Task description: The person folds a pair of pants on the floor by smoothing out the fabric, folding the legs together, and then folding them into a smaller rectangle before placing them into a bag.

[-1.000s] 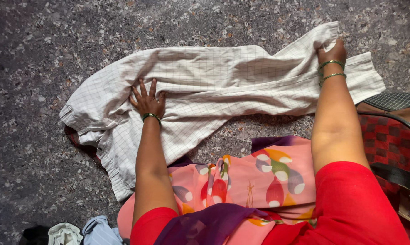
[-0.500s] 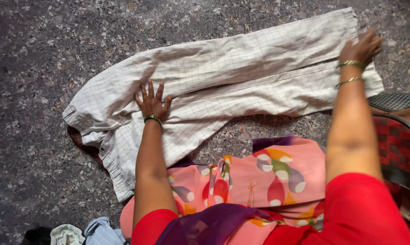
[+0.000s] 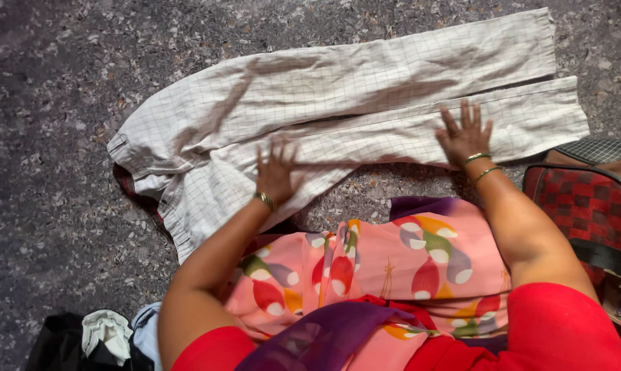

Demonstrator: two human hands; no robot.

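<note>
Trousers (image 3: 365,103), pale with a fine check, lie flat on the speckled floor (image 3: 42,82) in front of the seated person, legs running right. Nearest, the left hand (image 3: 276,173) and right hand (image 3: 466,135) rest open, fingers spread, on the near leg, gripping nothing. Even outward strokes would best flatten creases; the far leg looks wrinkled.

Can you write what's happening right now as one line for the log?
left hand flat on checked trousers | right hand flat on near leg | trousers spread on speckled floor | clothes pile at lower left
</note>
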